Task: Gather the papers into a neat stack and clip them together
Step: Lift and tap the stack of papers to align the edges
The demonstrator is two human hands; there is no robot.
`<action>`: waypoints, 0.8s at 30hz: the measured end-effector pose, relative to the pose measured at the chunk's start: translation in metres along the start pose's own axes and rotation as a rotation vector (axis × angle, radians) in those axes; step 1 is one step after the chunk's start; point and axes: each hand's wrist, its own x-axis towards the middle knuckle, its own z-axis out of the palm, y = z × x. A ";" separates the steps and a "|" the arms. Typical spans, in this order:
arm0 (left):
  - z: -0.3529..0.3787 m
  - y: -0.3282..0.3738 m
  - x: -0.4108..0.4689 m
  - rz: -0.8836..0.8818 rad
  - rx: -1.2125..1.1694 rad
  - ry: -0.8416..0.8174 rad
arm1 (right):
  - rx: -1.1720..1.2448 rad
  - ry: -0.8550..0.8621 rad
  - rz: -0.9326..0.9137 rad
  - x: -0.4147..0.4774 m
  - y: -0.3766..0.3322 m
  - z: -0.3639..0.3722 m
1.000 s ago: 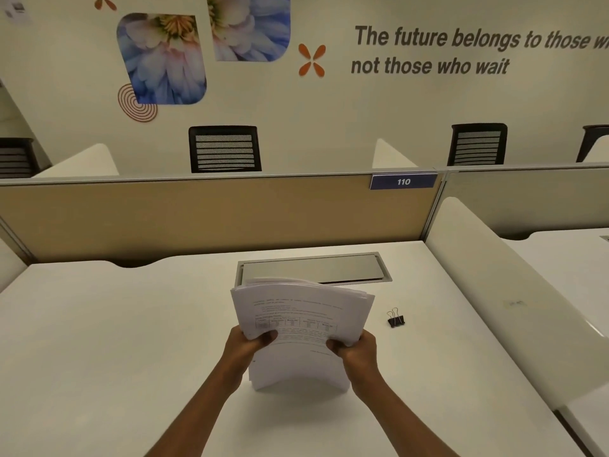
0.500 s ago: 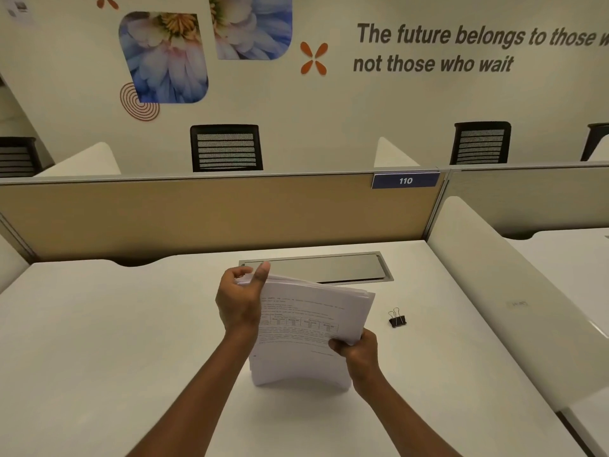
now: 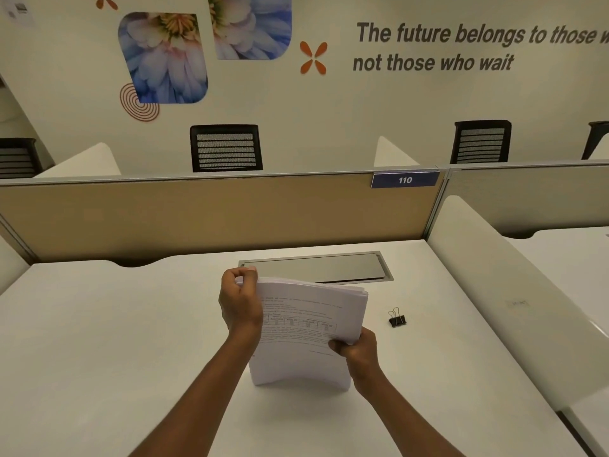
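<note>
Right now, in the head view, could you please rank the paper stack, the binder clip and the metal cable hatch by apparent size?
1. Paper stack, though nearness to the camera inflates it.
2. Metal cable hatch, partly hidden behind the papers.
3. Binder clip, clearly smallest.

hands [image 3: 240,303]: 2 | paper stack [image 3: 306,328]: 1 | binder clip [image 3: 396,319]: 1 | chairs [image 3: 226,148]: apparently 4

white desk [image 3: 99,341] | tan partition [image 3: 214,216] | black chairs [image 3: 226,148] | flower-decal wall [image 3: 329,120]

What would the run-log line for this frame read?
phase: squaring stack | left hand: grips top corner | right hand: grips right edge | papers: upright on desk | binder clip: unused, right
</note>
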 end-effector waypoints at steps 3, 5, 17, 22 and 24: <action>0.000 -0.001 -0.001 0.008 -0.008 -0.032 | 0.014 -0.006 -0.001 -0.001 -0.002 0.001; -0.002 -0.003 0.000 0.015 -0.076 -0.078 | 0.006 -0.013 0.003 0.000 -0.001 0.000; -0.027 -0.063 0.008 -0.152 -0.182 -0.703 | -0.009 -0.018 0.033 0.003 0.004 -0.001; -0.025 -0.067 0.005 -0.169 -0.158 -0.704 | -0.009 -0.005 0.032 0.001 0.005 0.001; -0.025 -0.066 0.007 -0.155 -0.153 -0.691 | -0.006 0.003 0.025 0.002 0.004 0.001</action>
